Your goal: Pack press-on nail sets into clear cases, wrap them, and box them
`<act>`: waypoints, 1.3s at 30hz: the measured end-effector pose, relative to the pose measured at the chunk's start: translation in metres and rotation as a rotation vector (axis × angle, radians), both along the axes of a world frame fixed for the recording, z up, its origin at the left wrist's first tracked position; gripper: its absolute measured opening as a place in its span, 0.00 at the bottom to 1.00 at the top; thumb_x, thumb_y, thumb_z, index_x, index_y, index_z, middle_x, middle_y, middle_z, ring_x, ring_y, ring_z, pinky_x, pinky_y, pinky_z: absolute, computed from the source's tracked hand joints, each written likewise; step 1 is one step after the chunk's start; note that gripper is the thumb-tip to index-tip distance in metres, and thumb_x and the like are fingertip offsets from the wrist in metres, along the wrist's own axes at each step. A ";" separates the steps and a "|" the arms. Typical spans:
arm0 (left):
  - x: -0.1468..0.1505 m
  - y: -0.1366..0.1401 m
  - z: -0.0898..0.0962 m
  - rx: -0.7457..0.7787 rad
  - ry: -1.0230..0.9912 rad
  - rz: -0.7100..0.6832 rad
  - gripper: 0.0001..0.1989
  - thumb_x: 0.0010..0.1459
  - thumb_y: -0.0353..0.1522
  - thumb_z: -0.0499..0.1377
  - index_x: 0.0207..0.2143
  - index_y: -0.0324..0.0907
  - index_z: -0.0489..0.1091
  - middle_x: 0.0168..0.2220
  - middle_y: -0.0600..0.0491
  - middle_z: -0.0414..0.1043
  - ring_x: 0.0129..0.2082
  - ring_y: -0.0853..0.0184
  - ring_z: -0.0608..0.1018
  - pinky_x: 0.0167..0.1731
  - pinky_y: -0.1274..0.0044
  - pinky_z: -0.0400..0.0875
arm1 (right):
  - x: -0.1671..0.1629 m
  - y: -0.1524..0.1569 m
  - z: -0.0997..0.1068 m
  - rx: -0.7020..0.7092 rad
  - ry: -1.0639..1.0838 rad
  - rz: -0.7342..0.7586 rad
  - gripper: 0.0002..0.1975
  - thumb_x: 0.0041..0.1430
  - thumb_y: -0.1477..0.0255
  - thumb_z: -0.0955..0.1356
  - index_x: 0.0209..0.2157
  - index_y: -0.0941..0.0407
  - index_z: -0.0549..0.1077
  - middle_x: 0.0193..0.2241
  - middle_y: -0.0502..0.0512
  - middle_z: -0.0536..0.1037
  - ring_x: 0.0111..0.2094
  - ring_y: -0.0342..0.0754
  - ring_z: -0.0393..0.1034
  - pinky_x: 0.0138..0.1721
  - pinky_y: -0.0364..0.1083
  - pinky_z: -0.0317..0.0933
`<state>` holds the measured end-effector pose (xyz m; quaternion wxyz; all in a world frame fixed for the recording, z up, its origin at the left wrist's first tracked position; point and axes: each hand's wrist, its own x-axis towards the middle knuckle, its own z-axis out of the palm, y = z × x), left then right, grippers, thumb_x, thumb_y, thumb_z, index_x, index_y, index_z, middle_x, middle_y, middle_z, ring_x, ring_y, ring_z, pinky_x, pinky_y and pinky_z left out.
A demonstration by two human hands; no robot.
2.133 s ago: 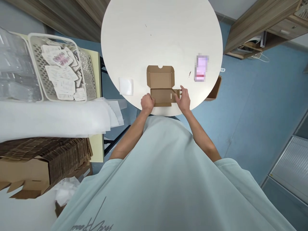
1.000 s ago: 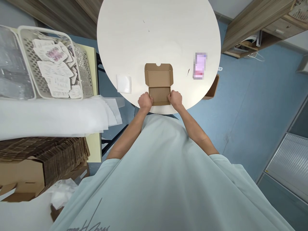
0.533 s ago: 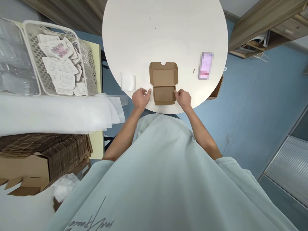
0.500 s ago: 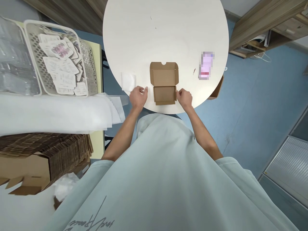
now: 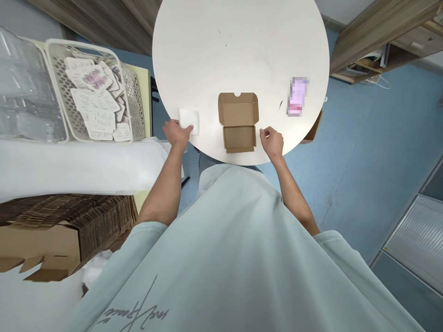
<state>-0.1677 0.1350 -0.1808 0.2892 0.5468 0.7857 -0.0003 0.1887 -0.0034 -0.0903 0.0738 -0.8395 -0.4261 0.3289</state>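
At the left edge of the round white table, my left hand [image 5: 177,133] grips a flat white square packet [image 5: 188,120], thumb on top and fingers at its left edge. A small brown cardboard box [image 5: 238,113] lies with its lid folded back at the table's near side; I see nothing inside. Just right of the box, my right hand [image 5: 272,142] rests with fingers loosely curled and a small gap by the thumb, holding nothing.
A pink-and-purple blurred item [image 5: 297,97] lies on the white table [image 5: 242,50] to the right. To the left are a basket [image 5: 133,108] of printed cards, clear plastic packaging [image 5: 27,92], white sheets [image 5: 76,168] and stacked flat cardboard [image 5: 104,226].
My left hand has moved left from beside the box onto the white packet. My right hand has drawn slightly away from the box's right side.
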 end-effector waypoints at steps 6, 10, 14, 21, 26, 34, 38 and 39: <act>0.016 -0.018 0.002 0.086 -0.156 0.171 0.25 0.58 0.30 0.76 0.52 0.45 0.68 0.52 0.45 0.78 0.59 0.47 0.83 0.69 0.51 0.77 | -0.010 0.001 0.010 0.113 0.106 0.005 0.26 0.84 0.48 0.63 0.39 0.52 0.78 0.41 0.60 0.89 0.41 0.58 0.83 0.50 0.55 0.76; 0.021 -0.042 0.014 0.236 -0.301 0.121 0.24 0.56 0.30 0.76 0.49 0.48 0.68 0.48 0.50 0.79 0.53 0.52 0.84 0.63 0.58 0.80 | -0.021 0.005 0.021 0.230 0.278 0.078 0.26 0.82 0.45 0.66 0.45 0.52 0.82 0.43 0.59 0.90 0.45 0.58 0.85 0.53 0.58 0.79; 0.025 -0.072 0.046 0.280 -0.433 -0.069 0.20 0.59 0.37 0.75 0.48 0.48 0.71 0.49 0.51 0.83 0.50 0.56 0.84 0.53 0.66 0.81 | -0.034 0.011 0.027 0.353 0.415 0.194 0.26 0.76 0.48 0.73 0.65 0.48 0.81 0.61 0.60 0.87 0.61 0.62 0.83 0.63 0.62 0.79; 0.053 -0.093 0.093 0.181 -0.571 -0.379 0.13 0.67 0.40 0.68 0.52 0.48 0.78 0.54 0.49 0.87 0.53 0.54 0.85 0.55 0.66 0.80 | -0.048 0.012 0.020 0.371 0.492 0.394 0.33 0.70 0.61 0.80 0.73 0.44 0.77 0.73 0.56 0.79 0.75 0.66 0.72 0.77 0.68 0.68; 0.078 -0.088 0.080 0.095 -0.699 -0.448 0.20 0.67 0.37 0.68 0.61 0.48 0.78 0.62 0.47 0.84 0.59 0.53 0.84 0.61 0.63 0.80 | -0.039 0.004 -0.002 0.247 0.522 0.169 0.18 0.71 0.63 0.77 0.59 0.51 0.85 0.54 0.57 0.90 0.55 0.61 0.85 0.64 0.63 0.80; 0.127 -0.091 0.010 0.081 -0.551 -0.117 0.32 0.65 0.30 0.76 0.65 0.49 0.67 0.65 0.42 0.72 0.54 0.52 0.85 0.61 0.56 0.82 | -0.029 0.013 -0.045 0.120 0.416 -0.148 0.13 0.72 0.64 0.76 0.53 0.54 0.85 0.50 0.61 0.91 0.53 0.61 0.87 0.62 0.62 0.79; 0.138 -0.095 0.000 0.087 -0.488 -0.149 0.21 0.67 0.25 0.73 0.55 0.48 0.70 0.59 0.44 0.70 0.53 0.53 0.84 0.62 0.55 0.80 | -0.034 0.019 -0.059 0.049 0.294 -0.091 0.09 0.73 0.68 0.74 0.51 0.55 0.84 0.48 0.62 0.90 0.51 0.61 0.86 0.60 0.60 0.77; 0.139 -0.095 0.000 0.077 -0.474 -0.172 0.18 0.67 0.25 0.71 0.53 0.47 0.70 0.58 0.44 0.69 0.52 0.54 0.84 0.62 0.55 0.80 | -0.036 0.020 -0.061 0.035 0.270 -0.070 0.09 0.74 0.69 0.74 0.51 0.55 0.83 0.48 0.62 0.90 0.51 0.61 0.85 0.60 0.60 0.77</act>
